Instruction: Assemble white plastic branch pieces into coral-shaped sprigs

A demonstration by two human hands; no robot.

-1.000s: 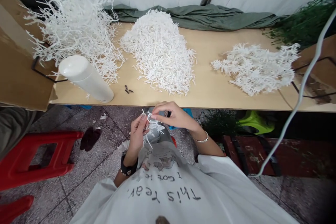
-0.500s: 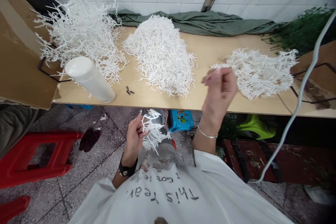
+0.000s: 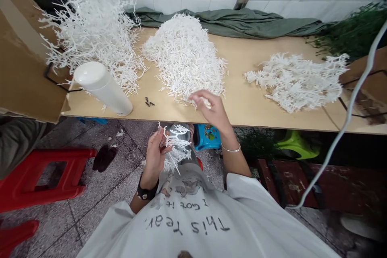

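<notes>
My left hand (image 3: pixel 155 154), with a black wristband, pinches a white branching plastic sprig (image 3: pixel 177 145) in front of my lap, below the table edge. Its thin twigs fan out to the right of my fingers. My right hand (image 3: pixel 213 112), wearing a bangle, hovers at the near edge of the middle pile of short white pieces (image 3: pixel 186 56). Its fingers are curved and apart from the thumb, and I see nothing held in them. Right of it lies a looser pile of white branching sprigs (image 3: pixel 302 82).
A tall tangle of white sprigs (image 3: pixel 96 36) stands at left behind a white bottle (image 3: pixel 104 88). Several dark seeds (image 3: pixel 148 103) lie by the bottle. A cardboard box (image 3: pixel 27 56) borders the left, green foliage (image 3: pixel 353 36) the right. A pale cable (image 3: pixel 347 117) hangs at right.
My right hand has moved left and nearer, from beside the right-hand pile to the front of the middle pile, and its fingers have loosened. My left hand keeps the sprig, slightly turned.
</notes>
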